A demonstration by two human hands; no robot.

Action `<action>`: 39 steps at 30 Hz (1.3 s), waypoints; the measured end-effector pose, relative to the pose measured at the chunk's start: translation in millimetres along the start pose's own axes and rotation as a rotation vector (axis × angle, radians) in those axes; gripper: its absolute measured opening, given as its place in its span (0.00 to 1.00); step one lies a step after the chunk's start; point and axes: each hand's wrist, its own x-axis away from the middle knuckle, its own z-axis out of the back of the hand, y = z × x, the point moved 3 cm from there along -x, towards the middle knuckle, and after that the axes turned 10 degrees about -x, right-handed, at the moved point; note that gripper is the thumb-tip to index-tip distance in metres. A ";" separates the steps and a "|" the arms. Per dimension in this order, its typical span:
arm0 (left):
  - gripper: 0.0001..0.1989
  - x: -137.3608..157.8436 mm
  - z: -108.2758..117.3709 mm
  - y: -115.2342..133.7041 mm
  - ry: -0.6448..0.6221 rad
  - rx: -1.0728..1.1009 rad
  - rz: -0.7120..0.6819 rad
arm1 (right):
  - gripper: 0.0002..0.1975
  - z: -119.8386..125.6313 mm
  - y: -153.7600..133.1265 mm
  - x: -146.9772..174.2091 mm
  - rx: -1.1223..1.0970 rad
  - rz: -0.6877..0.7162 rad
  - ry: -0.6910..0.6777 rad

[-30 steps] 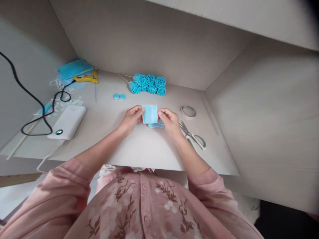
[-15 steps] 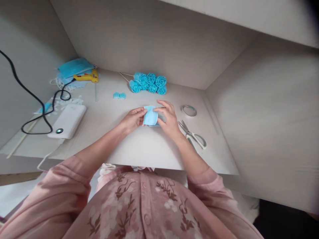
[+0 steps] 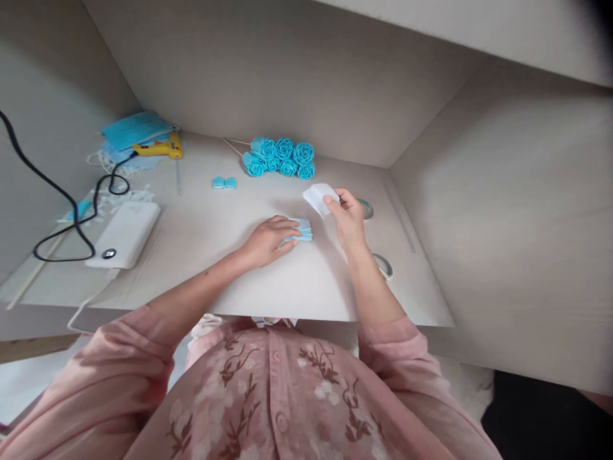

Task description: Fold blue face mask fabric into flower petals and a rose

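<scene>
My left hand (image 3: 269,241) lies over a small stack of light-blue fabric squares (image 3: 304,231) on the table, its fingers stretched out and touching the left side. The fingers hide part of the stack. Raised to the right of it, my right hand (image 3: 348,214) pinches a white fabric piece (image 3: 320,197) between thumb and fingers; more than one layer shows at its edge. Behind my right hand and forearm, a roll of tape (image 3: 366,209) and the scissors (image 3: 384,266) are partly covered.
Blue fabric roses (image 3: 283,150) lie at the back, with a small blue cut piece (image 3: 224,183) nearer. Leftward are a yellow glue gun (image 3: 160,148), blue face masks (image 3: 136,130), a white power bank (image 3: 127,235) and a looped black cable (image 3: 64,179). Panels enclose the table's back and sides.
The light-blue square between both hands has left that spot. My right hand has moved right and turned, holding a white piece. My left hand has come down onto the stack.
</scene>
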 end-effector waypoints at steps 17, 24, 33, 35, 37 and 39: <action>0.13 11.9 -20.0 30.5 -0.277 -0.302 -0.101 | 0.19 -9.4 34.9 14.3 0.354 -0.243 -0.516; 0.18 3.5 4.4 28.1 0.123 -0.150 0.067 | 0.18 -5.1 46.8 11.2 0.510 -0.142 -0.517; 0.14 6.3 -20.9 18.7 -0.036 -0.275 0.038 | 0.17 -12.9 36.1 15.8 0.551 -0.147 -0.488; 0.13 6.5 -22.3 20.0 -0.085 -0.309 0.066 | 0.18 -14.4 34.0 16.5 0.602 -0.146 -0.490; 0.12 6.4 -22.2 21.4 -0.125 -0.346 0.069 | 0.20 -16.5 29.8 17.6 0.723 -0.098 -0.495; 0.12 6.1 -21.8 22.7 -0.152 -0.384 0.054 | 0.25 -20.1 22.8 19.2 0.868 0.008 -0.501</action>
